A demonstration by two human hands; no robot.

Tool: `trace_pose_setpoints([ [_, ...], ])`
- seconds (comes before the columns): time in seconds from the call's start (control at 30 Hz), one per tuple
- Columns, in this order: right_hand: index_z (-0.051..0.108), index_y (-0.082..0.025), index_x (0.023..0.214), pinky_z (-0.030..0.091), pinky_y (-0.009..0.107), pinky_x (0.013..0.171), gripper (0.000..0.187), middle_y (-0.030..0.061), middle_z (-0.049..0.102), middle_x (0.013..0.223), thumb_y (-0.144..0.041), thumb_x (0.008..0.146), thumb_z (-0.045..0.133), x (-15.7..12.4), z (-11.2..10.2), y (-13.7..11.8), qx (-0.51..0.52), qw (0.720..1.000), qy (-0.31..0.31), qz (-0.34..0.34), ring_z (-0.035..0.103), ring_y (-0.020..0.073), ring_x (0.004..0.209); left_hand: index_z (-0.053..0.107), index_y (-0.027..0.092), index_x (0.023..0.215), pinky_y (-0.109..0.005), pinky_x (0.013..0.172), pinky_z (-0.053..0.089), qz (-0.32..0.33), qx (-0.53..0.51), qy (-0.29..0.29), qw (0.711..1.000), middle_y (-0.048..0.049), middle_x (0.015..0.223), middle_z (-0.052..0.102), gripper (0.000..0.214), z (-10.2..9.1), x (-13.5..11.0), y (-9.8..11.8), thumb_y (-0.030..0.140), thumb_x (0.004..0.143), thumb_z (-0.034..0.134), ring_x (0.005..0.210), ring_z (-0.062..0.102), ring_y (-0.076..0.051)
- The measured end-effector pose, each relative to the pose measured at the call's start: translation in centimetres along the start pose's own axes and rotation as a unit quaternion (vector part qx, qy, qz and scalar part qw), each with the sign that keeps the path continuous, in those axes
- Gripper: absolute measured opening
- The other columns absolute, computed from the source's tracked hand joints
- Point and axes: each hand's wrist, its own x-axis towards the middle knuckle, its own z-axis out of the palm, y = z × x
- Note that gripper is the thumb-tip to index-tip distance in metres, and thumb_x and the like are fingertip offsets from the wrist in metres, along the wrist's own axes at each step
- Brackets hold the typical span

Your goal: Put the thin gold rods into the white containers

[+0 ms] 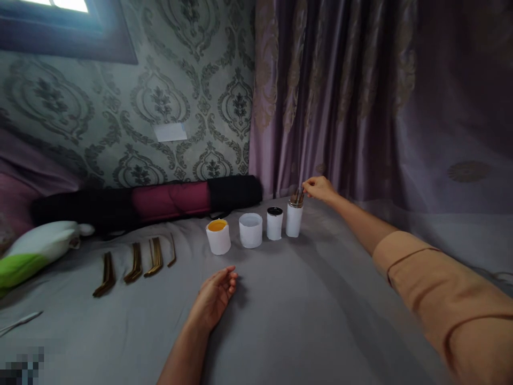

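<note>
Head view: nearest us, our left hand [216, 294] rests over the front half of the grey sheet [304, 326], fingers loosely curled with nothing in them. A thin white stick [22, 322] lies by the sheet's left edge. Farther back on that side are bundles of brown sticks [154, 258] in a row, near a white-and-green cushion [32, 254]. Toward the far edge we see a yellow-filled pot [219, 243], a white pot [250, 235], a dark-topped pot [274, 229] and a tall jar [294, 222], well apart from our left hand. Dark thin sticks [296, 198] stand in the jar; our right hand [318, 188] pinches one's top, fingers closed together. Behind lies a black-and-maroon roll [170, 200].
</note>
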Motion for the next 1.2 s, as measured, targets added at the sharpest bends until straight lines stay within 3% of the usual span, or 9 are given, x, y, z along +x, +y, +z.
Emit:
trace_pose_setpoints([
  [0.27, 0.067, -0.015, 0.074, 0.038, 0.017, 0.040, 0.022, 0.0011, 0.061, 0.053, -0.031, 0.071, 0.052, 0.6, 0.6, 1.2, -0.001, 1.000, -0.024, 0.004, 0.052, 0.0084, 0.044, 0.056, 0.007, 0.088, -0.017, 0.046, 0.044, -0.002, -0.002, 0.005, 1.000, -0.0073, 0.068, 0.060, 0.014, 0.1, 0.0, 0.0, 0.011, 0.078, 0.047, 0.052, 0.054, -0.008],
  [0.5, 0.065, -0.015, 0.075, 0.039, 0.017, 0.038, 0.019, 0.0033, 0.063, 0.058, -0.029, 0.070, 0.053, 1.0, 1.3, 1.7, 0.017, 0.999, -0.026, 0.023, 0.054, 0.0093, 0.045, 0.056, 0.007, 0.089, -0.017, 0.046, 0.044, -0.004, 0.001, 0.009, 1.000, -0.0071, 0.068, 0.060, 0.015, 0.1, 0.0, 0.0, 0.011, 0.078, 0.047, 0.052, 0.055, -0.008],
  [0.9, 0.062, -0.015, 0.073, 0.039, 0.016, 0.040, 0.013, 0.0032, 0.064, 0.067, -0.024, 0.068, 0.055, 0.6, 0.8, 0.6, 0.017, 1.000, -0.013, 0.002, 0.056, 0.0085, 0.048, 0.056, 0.007, 0.090, -0.017, 0.047, 0.044, -0.003, 0.009, 0.005, 1.000, -0.0078, 0.070, 0.059, 0.016, 0.1, 0.1, 0.1, 0.011, 0.078, 0.047, 0.054, 0.054, -0.008],
  [1.2, 0.067, -0.014, 0.070, 0.039, 0.019, 0.051, 0.017, 0.0011, 0.060, 0.057, -0.026, 0.062, 0.057, -0.2, 0.6, -0.6, -0.038, 0.999, -0.013, 0.002, 0.055, 0.0113, 0.057, 0.055, 0.006, 0.091, -0.017, 0.047, 0.044, -0.005, 0.006, 0.005, 1.000, -0.0070, 0.070, 0.058, 0.016, 0.1, 0.0, 0.1, 0.011, 0.078, 0.047, 0.053, 0.053, -0.007],
])
